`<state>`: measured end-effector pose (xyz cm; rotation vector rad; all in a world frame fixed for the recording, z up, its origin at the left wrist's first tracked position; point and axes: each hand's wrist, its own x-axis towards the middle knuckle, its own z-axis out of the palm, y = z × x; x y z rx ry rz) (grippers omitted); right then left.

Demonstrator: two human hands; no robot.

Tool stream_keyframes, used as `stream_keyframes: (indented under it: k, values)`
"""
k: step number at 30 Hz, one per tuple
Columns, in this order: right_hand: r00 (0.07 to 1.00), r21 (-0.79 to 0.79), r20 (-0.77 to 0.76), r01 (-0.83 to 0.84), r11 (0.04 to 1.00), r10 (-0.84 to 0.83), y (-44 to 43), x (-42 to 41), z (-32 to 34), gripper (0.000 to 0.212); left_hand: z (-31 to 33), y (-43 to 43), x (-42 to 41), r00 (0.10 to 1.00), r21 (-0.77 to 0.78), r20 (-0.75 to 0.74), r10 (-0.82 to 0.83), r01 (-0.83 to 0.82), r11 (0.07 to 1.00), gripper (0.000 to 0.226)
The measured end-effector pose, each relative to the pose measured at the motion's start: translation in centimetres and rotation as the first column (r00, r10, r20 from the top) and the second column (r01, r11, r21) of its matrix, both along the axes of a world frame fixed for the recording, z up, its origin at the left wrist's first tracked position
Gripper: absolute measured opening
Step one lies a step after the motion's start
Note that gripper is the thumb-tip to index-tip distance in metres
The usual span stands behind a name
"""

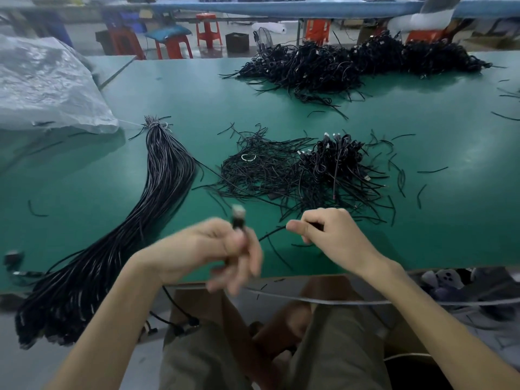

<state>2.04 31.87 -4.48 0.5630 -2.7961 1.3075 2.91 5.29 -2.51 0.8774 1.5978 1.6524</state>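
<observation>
My left hand (208, 246) is blurred with motion and grips a black cable plug (238, 218) whose metal tip points up above the fingers. My right hand (329, 235) pinches a thin black tie (273, 232) just above the green table (168, 88) near its front edge. Right behind my hands lies a loose heap of thin black ties (261, 170), with a pile of coiled cables (340, 159) beside it on the right. A long bound bundle of black cables (140, 220) runs along the left, over the table's front edge.
A large heap of coiled black cables (351, 63) lies at the far side of the table. A grey plastic sack (45, 85) sits at the left. Single ties are scattered at the right. Red stools (208, 29) stand beyond the table. My lap is below the table edge.
</observation>
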Motion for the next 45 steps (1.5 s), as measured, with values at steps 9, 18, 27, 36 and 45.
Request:
stream_keyframes:
  k: [9, 18, 27, 36, 45]
  values:
    - [0.985, -0.327, -0.173, -0.060, 0.943, 0.003, -4.7, 2.3, 2.9, 0.051, -2.0, 4.9, 0.4, 0.687, 0.086, -0.411, 0.600, -0.626, 0.775, 0.027]
    - [0.977, -0.397, -0.205, -0.025, 0.918, -0.062, -4.5, 3.2, 2.7, 0.051, -2.6, 3.8, 0.1, 0.842, 0.120, -0.149, 0.518, -0.505, 0.855, 0.046]
    - [0.947, 0.032, -0.309, -0.080, 0.996, 0.086, -5.6, 2.7, -0.7, 0.054, 1.7, 3.8, 0.8, 0.749, 0.542, 0.615, 0.248, -0.630, 0.556, 0.048]
    - [0.895, -0.148, -0.421, 0.093, 0.985, -0.148, -5.0, -1.3, 1.7, 0.059, -0.8, 3.1, 1.3, 0.772, -0.253, -0.432, 0.466, -0.600, 0.759, 0.040]
    - [0.785, 0.039, -0.615, 0.118, 0.992, -0.069, -6.0, 0.3, -1.2, 0.049, 1.9, 1.3, 0.4, 0.763, 0.487, 0.567, 0.309, -0.614, 0.621, 0.036]
